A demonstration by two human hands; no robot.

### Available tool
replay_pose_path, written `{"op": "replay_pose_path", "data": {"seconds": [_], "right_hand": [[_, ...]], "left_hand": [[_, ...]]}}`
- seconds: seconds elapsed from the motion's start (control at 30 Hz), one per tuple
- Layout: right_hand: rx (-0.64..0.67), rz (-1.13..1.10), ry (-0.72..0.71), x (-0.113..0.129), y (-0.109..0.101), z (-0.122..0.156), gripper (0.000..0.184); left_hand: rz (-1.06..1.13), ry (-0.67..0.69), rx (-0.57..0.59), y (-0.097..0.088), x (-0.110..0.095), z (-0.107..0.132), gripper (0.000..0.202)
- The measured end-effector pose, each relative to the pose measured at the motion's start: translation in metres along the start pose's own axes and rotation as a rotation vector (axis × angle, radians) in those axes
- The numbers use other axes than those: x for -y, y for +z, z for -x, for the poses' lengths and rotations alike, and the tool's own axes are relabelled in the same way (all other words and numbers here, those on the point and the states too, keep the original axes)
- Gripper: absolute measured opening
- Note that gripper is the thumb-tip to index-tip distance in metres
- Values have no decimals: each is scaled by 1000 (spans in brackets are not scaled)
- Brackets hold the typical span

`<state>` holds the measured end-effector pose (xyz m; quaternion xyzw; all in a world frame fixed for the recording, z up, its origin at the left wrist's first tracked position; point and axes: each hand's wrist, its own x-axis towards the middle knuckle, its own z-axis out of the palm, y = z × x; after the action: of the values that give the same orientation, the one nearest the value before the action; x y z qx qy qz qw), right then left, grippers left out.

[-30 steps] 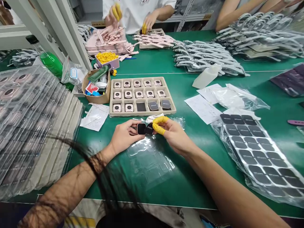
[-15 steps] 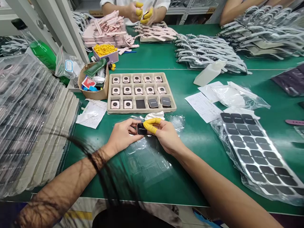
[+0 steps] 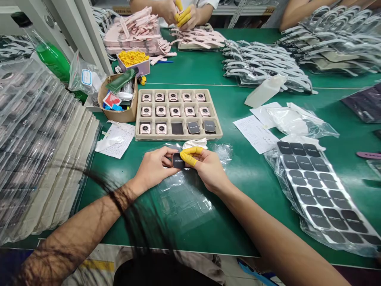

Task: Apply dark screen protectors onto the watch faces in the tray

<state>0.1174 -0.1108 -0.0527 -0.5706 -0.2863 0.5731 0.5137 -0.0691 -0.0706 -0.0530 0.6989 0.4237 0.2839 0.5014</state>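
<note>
Between my two hands is a smartwatch case (image 3: 177, 160), its dark front with a printed label facing me. My left hand (image 3: 154, 167) grips its left side between thumb and fingers. My right hand (image 3: 205, 165), with yellow finger cots on its thumb and forefinger, pinches the right edge, hiding part of it. Just beyond stands a beige compartment tray (image 3: 136, 134). Most of its compartments hold pink watch cases showing their backs; two in the front row lie dark side up, and one front compartment (image 3: 177, 128) has no watch. Clear plastic film (image 3: 187, 202) lies beneath my hands.
Sheets of black labels (image 3: 323, 184) lie at right, a leaning stack of bagged trays (image 3: 44, 159) at left. A cardboard box (image 3: 120, 115), a box of yellow finger cots (image 3: 144, 68) and a white bottle (image 3: 264, 90) stand farther back. Opposite, a person's yellow-tipped hands (image 3: 184, 16) work.
The watch case has tilted slightly, so its front label shows more plainly. Both my hands keep nearly the same hold. The person opposite has moved their hands a little.
</note>
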Motion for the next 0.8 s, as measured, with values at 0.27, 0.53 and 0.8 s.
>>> {"op": "replay_pose_path", "data": {"seconds": [0.27,0.53,0.8], "right_hand": [[-7,14,-9,0,-1,0,50],[25,89,-70,-8,-4,0,48],[55,267,-162,-11,-6,-3,58]], "left_hand": [[5,-17,2,0,-3,0,48],[1,-19,11,0,-6,1,46],[89,64,-11,0,1,-3,44]]}}
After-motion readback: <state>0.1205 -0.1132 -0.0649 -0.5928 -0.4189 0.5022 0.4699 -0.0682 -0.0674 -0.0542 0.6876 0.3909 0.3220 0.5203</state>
